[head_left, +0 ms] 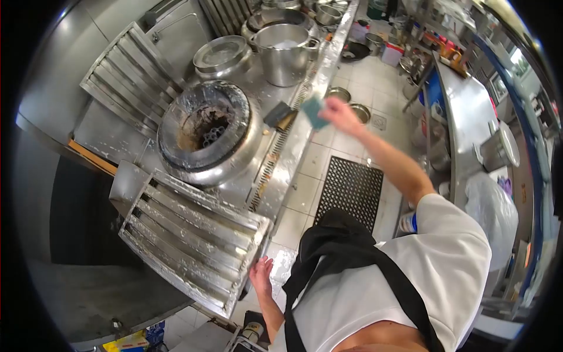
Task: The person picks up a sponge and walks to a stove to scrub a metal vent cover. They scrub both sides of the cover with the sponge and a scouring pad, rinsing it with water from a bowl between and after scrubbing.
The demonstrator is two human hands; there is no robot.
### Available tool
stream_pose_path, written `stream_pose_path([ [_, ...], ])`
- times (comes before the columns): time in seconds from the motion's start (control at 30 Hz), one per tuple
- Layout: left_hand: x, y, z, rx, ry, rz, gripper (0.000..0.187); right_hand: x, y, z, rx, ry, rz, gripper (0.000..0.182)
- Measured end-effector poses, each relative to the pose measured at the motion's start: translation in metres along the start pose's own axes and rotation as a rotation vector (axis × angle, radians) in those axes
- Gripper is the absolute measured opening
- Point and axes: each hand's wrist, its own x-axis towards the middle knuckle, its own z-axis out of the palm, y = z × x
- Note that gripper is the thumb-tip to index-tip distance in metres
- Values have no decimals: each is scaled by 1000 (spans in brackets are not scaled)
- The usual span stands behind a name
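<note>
My right hand [341,116] is stretched forward over the stove's front edge, its fingers closed on a green scouring pad [315,112]. Just left of the pad, a dark flat-bladed tool with a pale edge [279,115] lies on the counter by the slotted drain. Low in the view, my left hand [262,273] has its fingers apart, close beside the right edge of a slatted metal hood filter [190,243]. White suds streak this filter, which leans at a tilt across the near end of the stove. Behind it sits a round wok burner [206,134] with a dirty, suds-spotted ring.
A second slatted filter [132,79] leans on the back wall. A large steel pot [282,57] and a lidded pot [221,56] stand farther along. A black rubber mat [349,190] covers floor tiles; a steel worktable [466,111] runs along the right.
</note>
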Motion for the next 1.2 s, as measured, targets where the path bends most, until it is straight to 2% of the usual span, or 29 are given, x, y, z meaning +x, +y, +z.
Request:
stream_pose_path([
  [0.03,4,6,10,-63,15,-11,52,31,-58,-26,-25,61,104,32],
  [0.07,0,20,28,-54,44,-26,53,84,-48,-39,110,112,15,39],
  [0.1,8,16,36,-121,96,-12,53,148,-27,-50,123,188,-98,38],
  [0.17,28,-14,33,-301,208,15,51,234,-49,-59,-76,279,-69,49],
  [0.2,40,-32,30,-421,276,27,50,310,-1,-58,-209,306,-200,52],
  [0.23,38,-27,47,-405,324,92,45,356,6,-50,-284,259,-198,54],
  [0.27,36,-6,78,-498,287,204,39,405,18,-47,-343,-18,-111,51],
  [0.3,42,-12,90,-496,466,231,39,444,10,-35,-651,-242,-44,47],
  [0.33,45,-13,102,-553,526,304,45,483,45,-16,-575,-302,-231,33],
  [0.37,50,-27,108,-844,545,374,50,511,64,0,-782,-357,-411,42],
  [0.4,54,-15,126,-764,713,381,55,568,144,10,-842,-352,-786,40],
  [0.43,63,-4,141,-797,828,403,59,612,172,16,-1189,-758,-707,36],
  [0.47,73,-18,137,-914,786,478,63,603,178,16,-1123,-785,-542,34],
  [0.5,88,-12,143,-886,905,449,66,594,152,36,-1361,-984,-302,25],
  [0.53,98,-3,150,-898,1044,372,65,593,155,42,-1454,-1082,-223,26],
  [0.6,110,10,160,-916,1066,465,58,596,172,47,-1513,-1179,-166,26],
  [0.73,119,11,167,-910,1144,573,39,618,197,47,-1386,-1205,-124,29],
  [0.8,119,11,181,-903,1159,607,34,643,196,42,-1151,-1179,-142,31],
  [0.9,103,14,220,-886,1271,598,25,679,155,22,-290,-1061,-175,34],
  [0.93,97,5,232,-872,1324,579,25,617,75,20,-222,-996,-228,42],
  [0.97,92,-6,243,-853,1331,588,25,531,-34,21,-158,-932,-285,51],
  [1.0,87,-23,252,-833,1333,595,25,467,-71,40,-28,-1017,-159,52],
  [1.03,79,-45,256,-815,1348,517,25,402,-107,58,97,-1088,-22,53],
  [1.07,75,-47,270,-793,1352,586,25,347,-97,92,-15,-1155,-117,50],
  [1.1,75,-58,277,-787,1345,550,27,292,-87,127,-120,-1215,-221,46],
  [1.13,66,-65,289,-783,1364,511,29,221,-96,159,-389,-1253,-667,45],
  [1.17,60,-70,292,-763,1376,461,40,157,-56,200,94,-1367,-709,47],
  [1.2,60,-76,293,-682,1390,341,52,81,-71,213,167,-1443,-608,45],
])
